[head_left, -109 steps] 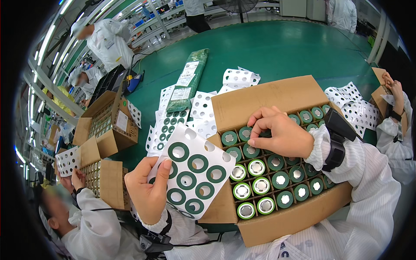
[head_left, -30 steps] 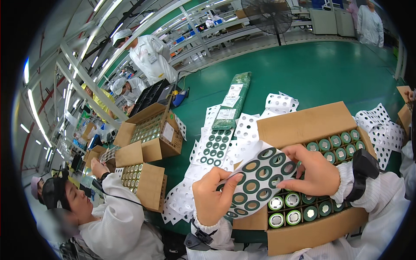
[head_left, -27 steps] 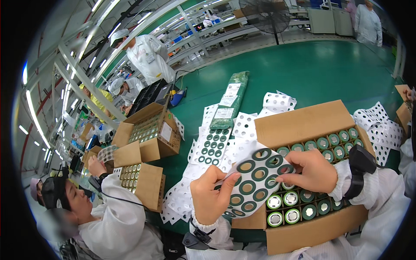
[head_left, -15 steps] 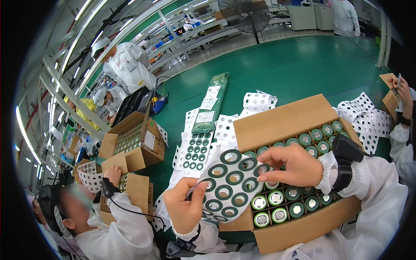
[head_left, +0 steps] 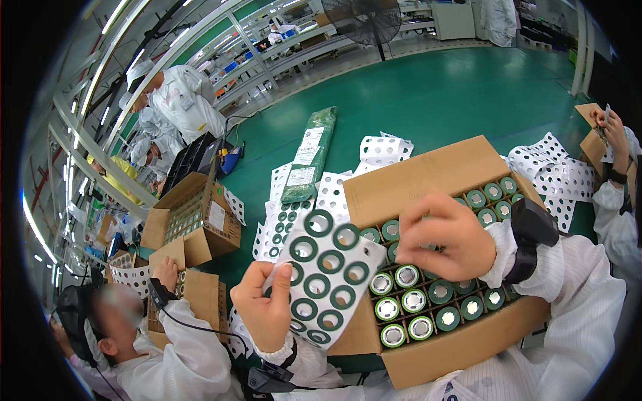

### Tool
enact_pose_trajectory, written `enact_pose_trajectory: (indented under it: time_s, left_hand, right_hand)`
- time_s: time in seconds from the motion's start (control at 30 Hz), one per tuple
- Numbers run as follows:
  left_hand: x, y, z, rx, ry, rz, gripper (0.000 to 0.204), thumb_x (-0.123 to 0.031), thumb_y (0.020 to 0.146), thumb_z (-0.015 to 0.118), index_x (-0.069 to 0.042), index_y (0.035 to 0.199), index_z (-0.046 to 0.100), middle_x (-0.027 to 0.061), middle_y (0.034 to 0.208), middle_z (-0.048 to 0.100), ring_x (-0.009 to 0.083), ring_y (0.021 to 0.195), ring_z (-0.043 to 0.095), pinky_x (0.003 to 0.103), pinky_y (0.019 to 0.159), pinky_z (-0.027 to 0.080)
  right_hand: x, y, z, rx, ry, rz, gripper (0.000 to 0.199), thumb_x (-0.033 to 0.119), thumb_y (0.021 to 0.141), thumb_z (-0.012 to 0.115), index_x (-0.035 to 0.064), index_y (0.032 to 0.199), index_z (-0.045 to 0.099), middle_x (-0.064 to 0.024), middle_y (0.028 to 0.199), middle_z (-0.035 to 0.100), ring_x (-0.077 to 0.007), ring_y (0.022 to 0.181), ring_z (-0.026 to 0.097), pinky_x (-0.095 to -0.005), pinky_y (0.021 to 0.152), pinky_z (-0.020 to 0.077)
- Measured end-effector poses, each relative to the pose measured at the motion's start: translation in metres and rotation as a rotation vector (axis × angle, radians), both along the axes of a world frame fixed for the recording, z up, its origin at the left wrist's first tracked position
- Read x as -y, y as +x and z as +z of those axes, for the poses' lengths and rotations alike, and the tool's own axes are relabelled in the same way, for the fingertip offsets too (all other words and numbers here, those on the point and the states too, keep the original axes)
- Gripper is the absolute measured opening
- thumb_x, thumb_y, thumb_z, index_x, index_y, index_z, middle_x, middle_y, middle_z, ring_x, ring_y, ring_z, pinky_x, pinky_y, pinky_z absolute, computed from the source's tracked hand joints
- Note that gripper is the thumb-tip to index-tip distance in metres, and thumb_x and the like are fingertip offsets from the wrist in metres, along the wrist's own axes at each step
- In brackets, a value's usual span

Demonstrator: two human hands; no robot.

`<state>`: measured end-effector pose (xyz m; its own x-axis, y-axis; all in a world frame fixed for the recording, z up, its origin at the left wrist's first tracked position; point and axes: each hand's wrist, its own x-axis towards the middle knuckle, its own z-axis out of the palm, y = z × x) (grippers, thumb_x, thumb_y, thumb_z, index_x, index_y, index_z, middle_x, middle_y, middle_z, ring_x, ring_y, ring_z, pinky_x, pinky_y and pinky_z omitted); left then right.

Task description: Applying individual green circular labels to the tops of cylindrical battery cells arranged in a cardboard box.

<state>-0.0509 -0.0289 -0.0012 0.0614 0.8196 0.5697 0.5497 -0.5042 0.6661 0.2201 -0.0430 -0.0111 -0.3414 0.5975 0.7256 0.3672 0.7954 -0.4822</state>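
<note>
My left hand pinches the lower left edge of a white backing sheet bearing several dark green ring stickers, tilted up beside an open cardboard box. The sheet's upper right corner is bare of rings. Over the box, my right hand is closed with thumb and fingertips together; whatever they hold is too blurred to make out. Cylindrical battery cells stand upright in the box's divided slots. Those at the near left show bright green rims around white, while others have dark green tops. My right hand hides some cells.
Left of centre lie a green wrapped package and more ring sheets. Punched white sheets pile up behind the box's right end. Another cell box stands at left, near a co-worker's hand. Another person's hand shows far right.
My right hand has moved off the sheet's right edge, leaving that corner bare, and now hovers over the cells. My left hand has shifted the sheet slightly left. The whole view has shifted a little.
</note>
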Motion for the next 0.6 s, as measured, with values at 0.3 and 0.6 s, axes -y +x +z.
enact_pose_trajectory:
  time_s: [0.3, 0.6]
  left_hand:
    - [0.004, -0.012, 0.0, 0.114, -0.005, 0.037, 0.029, -0.017, 0.083, 0.066, 0.002, 0.068, 0.05, 0.0012, 0.053, 0.044, 0.0066, 0.053, 0.035, 0.023, 0.048, 0.027]
    - [0.005, -0.009, 0.001, 0.111, -0.037, 0.031, 0.026, -0.015, 0.083, 0.065, 0.003, 0.069, 0.052, 0.0012, 0.054, 0.047, 0.0063, 0.054, 0.037, 0.022, 0.048, 0.029]
  right_hand:
    - [-0.021, 0.016, -0.019, 0.265, -0.764, 0.079, 0.023, 0.028, 0.075, 0.068, 0.0059, 0.072, 0.066, -0.0081, 0.108, 0.053, -0.0255, 0.109, 0.043, -0.0359, 0.094, 0.0325]
    - [-0.016, 0.012, -0.021, 0.311, -0.73, 0.037, 0.018, 0.025, 0.075, 0.068, 0.0071, 0.073, 0.066, -0.0052, 0.109, 0.051, -0.0245, 0.111, 0.04, -0.0356, 0.098, 0.0269]
